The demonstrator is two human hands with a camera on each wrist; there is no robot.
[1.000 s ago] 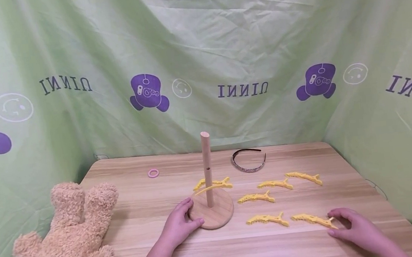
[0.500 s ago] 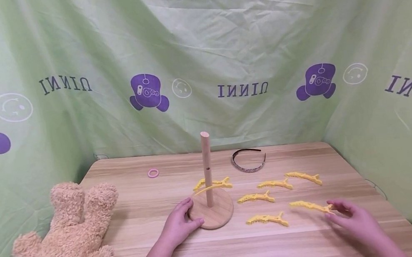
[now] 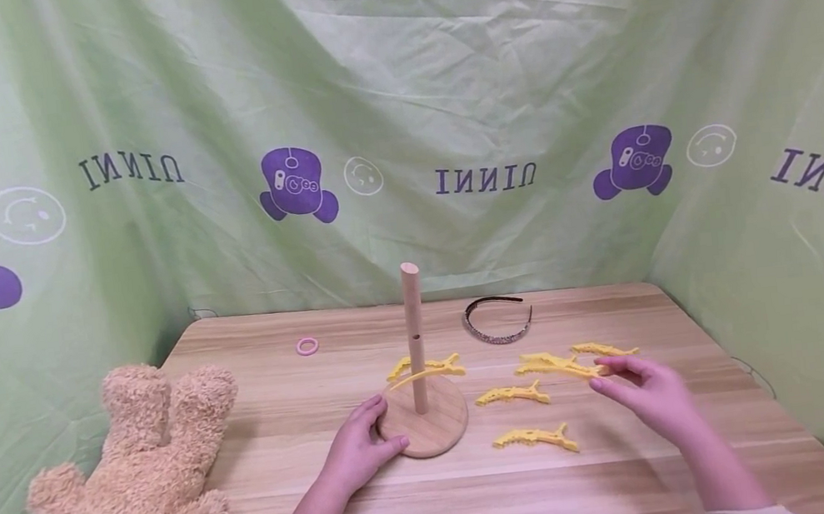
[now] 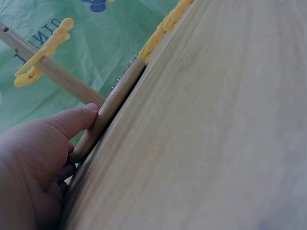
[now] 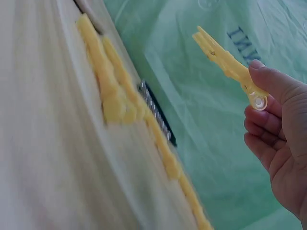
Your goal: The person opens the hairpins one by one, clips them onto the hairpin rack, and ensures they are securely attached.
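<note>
My left hand grips the round base of a wooden stand, thumb on its top and fingers at its rim. The upright post bears one yellow hair clip, clamped across it with its jaws spread. My right hand pinches another yellow hair clip by its lever end, raised above the table, its toothed end towards the stand. In the head view the held clip partly covers one lying behind it. Several more yellow hair clips lie on the table between the stand and my right hand.
A glittery headband lies at the back, right of the post. Towards the back left is a small pink ring. A plush bear lies along the left side. Green printed cloth hangs around the wooden table.
My right hand has lifted the nearest right-hand hair clip off the table and carried it left and up towards the stand. The left hand stays on the base.
</note>
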